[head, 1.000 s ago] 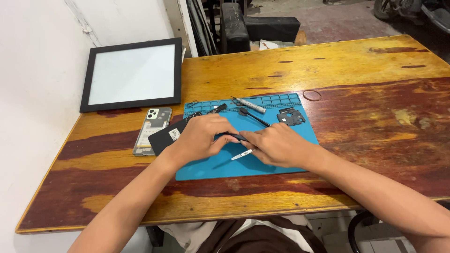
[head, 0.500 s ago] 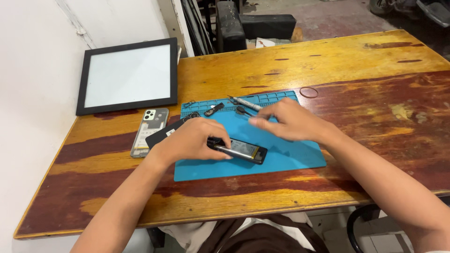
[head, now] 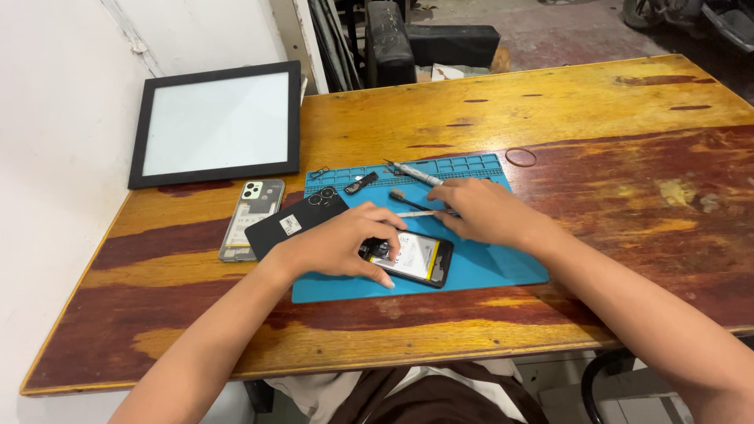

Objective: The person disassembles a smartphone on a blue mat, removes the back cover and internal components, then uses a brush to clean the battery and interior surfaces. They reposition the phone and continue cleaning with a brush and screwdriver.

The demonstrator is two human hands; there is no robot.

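Observation:
An opened phone (head: 418,259) with its back off lies on a blue work mat (head: 487,267) on the wooden table. My left hand (head: 334,247) rests on the phone's left end, fingers pressing it down. My right hand (head: 487,212) lies on the mat behind the phone, fingertips touching a thin silver tool (head: 414,213). A small brush (head: 408,201) and a silver screwdriver (head: 416,173) lie just beyond it.
A black phone back cover (head: 294,224) overlaps the mat's left edge, next to a clear phone case (head: 251,216). A black-framed white panel (head: 216,126) lies at the back left. A rubber ring (head: 521,157) sits right of the mat. Black cases stand beyond the table.
My right hand drew back from the phone toward the mat's far side and now touches the thin tool. The phone, earlier covered by both hands, lies exposed under my left hand.

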